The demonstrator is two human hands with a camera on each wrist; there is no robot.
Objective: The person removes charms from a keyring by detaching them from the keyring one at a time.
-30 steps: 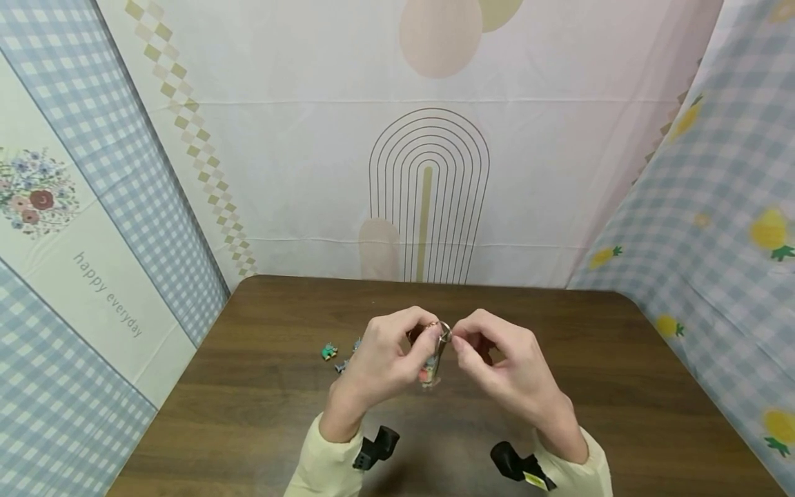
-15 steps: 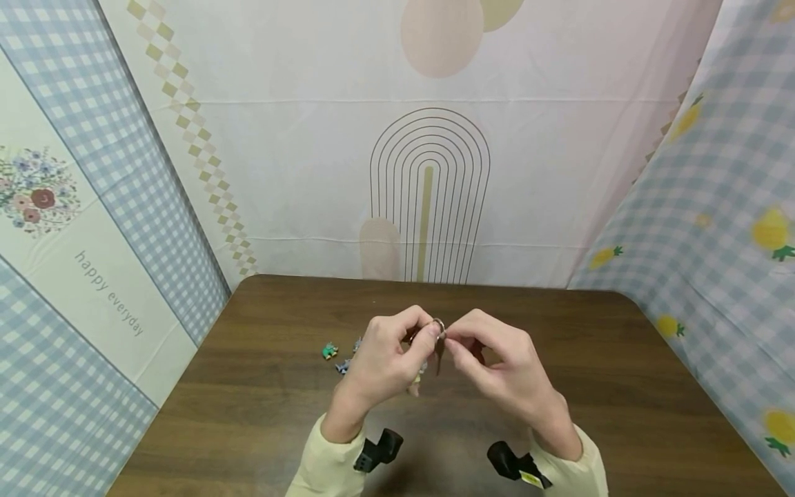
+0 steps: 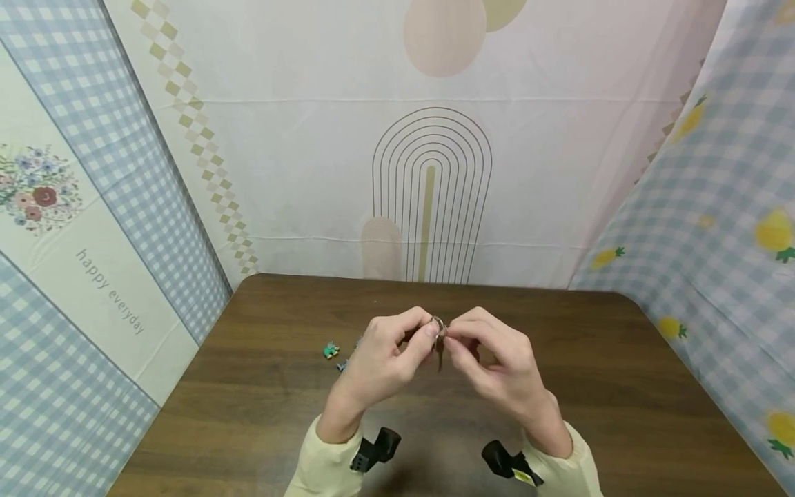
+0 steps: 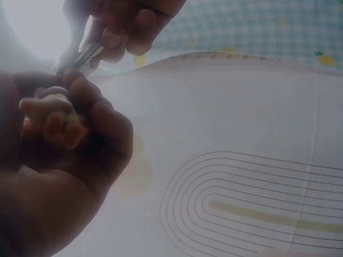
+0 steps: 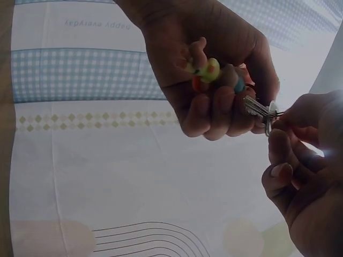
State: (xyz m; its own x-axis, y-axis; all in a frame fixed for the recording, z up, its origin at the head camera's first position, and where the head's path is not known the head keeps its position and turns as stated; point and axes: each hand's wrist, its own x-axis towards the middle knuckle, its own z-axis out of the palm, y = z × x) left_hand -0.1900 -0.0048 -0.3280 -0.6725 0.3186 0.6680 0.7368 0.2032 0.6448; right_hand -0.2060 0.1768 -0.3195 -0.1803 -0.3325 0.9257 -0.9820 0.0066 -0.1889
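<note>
Hands meet over the middle of the brown table, and I see them both lifted off the wood. My left hand has its fingers curled in tight, and they grip a small toy charm against the palm; the charm is yellow with red and blue bits. From the wrist view the same charm sits inside the bent fingers. A metal key ring sticks out just past the left fingertips, right between the two hands. My right hand pinches that ring with thumb and first finger, and the other fingers are bent under. A key lies between the left fingers and the right fingertips, touching the ring. In the head view a dark key hangs down from the ring, below the fingertips. Beside the left knuckles, on the table, lies a little green toy, and a small grey one is near it, partly hidden by the hand. Both are apart from the fingers. Pale yellow sleeves cover my wrists.
</note>
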